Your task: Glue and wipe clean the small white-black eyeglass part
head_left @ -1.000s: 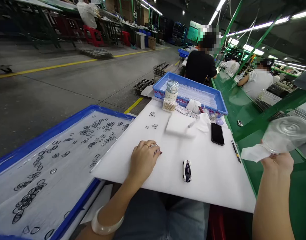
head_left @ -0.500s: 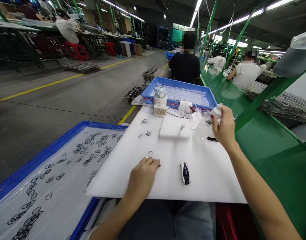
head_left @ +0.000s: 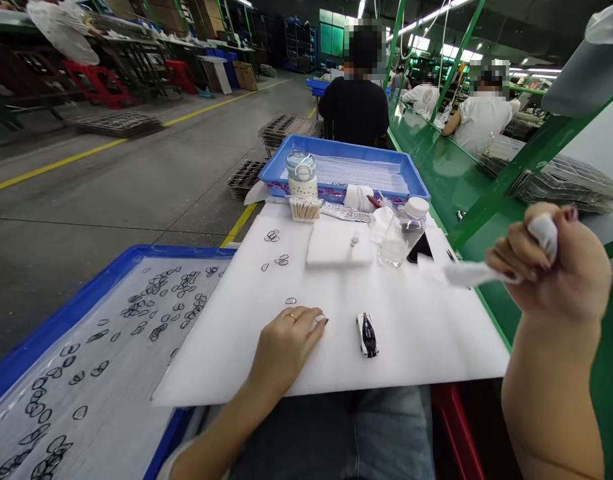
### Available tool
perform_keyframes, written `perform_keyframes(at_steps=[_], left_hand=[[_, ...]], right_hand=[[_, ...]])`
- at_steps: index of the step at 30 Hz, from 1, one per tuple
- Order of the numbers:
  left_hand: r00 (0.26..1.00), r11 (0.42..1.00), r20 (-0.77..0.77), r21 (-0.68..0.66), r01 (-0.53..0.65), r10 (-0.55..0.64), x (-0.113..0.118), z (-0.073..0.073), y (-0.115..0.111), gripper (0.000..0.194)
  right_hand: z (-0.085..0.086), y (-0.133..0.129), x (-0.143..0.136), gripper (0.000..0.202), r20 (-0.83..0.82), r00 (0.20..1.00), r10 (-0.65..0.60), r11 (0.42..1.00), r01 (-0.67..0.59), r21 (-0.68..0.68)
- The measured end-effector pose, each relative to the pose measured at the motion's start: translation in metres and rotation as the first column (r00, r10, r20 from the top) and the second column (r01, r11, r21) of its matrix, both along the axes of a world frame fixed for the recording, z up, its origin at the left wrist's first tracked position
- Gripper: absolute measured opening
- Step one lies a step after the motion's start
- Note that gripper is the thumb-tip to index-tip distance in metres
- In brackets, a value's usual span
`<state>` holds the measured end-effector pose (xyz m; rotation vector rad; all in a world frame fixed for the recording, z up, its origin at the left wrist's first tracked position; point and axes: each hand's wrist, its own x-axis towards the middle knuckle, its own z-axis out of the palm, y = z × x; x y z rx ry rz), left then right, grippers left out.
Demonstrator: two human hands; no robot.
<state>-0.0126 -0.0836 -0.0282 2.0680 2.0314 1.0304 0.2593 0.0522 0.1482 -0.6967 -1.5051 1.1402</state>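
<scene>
White, crumpled cloth (head_left: 476, 274) is trailing out leftward from the right hand (head_left: 556, 260), its long axis running roughly crosswise; the fingers are clenching tightly around it, well apart from the other hand. The left hand (head_left: 289, 343) is resting on a flat white foam sheet (head_left: 411, 360), fingers curling together. A small pale piece (head_left: 318, 320) is showing at its fingertips — whether they are grasping it, I cannot tell. Just beyond those fingers, a dark-edged, D-shaped ring (head_left: 291, 304) is lying flat. To their right, a white-and-dark toy car (head_left: 368, 335) is pointing mostly away from the person, lying nearer the left hand.

Among the containers, a clear bottle with a white cap (head_left: 396, 243) is standing upright, seemingly holding colourless liquid. Left of the sheet, a shallow blue plastic tray (head_left: 186, 252) is holding many dark-edged rings in loose clusters — farther off, a second blue tray (head_left: 411, 177) is holding whitish lining, and a clear box (head_left: 305, 210) is holding cotton swabs.
</scene>
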Motion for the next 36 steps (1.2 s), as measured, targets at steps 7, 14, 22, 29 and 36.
perform_keyframes(at_steps=[7, 14, 22, 29, 36], left_hand=[[0.532, 0.976, 0.836, 0.017, 0.215, -0.132, 0.065, 0.006, -0.004, 0.015], [-0.146, 0.940, 0.987, -0.014, 0.340, 0.067, 0.075, 0.002, 0.000, 0.023], [-0.246, 0.958, 0.965, -0.018, 0.286, 0.092, 0.070, -0.004, 0.000, 0.031], [-0.282, 0.968, 0.955, -0.013, 0.252, 0.086, 0.070, -0.004, -0.001, 0.029], [-0.284, 0.982, 0.957, -0.004, 0.190, 0.059, 0.072, -0.001, -0.002, 0.025]], right_hand=[[-0.101, -0.041, 0.018, 0.040, 0.031, 1.000, 0.001, 0.986, 0.004, -0.168], [-0.151, -0.062, 0.029, 0.032, 0.102, 0.993, -0.064, 0.891, 0.103, -0.442], [-0.161, -0.076, -0.008, 0.027, 0.207, 0.948, -0.241, 0.909, 0.296, -0.294], [-0.155, -0.093, -0.054, 0.020, 0.275, 0.945, -0.177, 0.950, 0.091, 0.300], [-0.140, -0.099, -0.068, 0.019, 0.373, 0.907, -0.197, 0.836, -0.043, 0.548]])
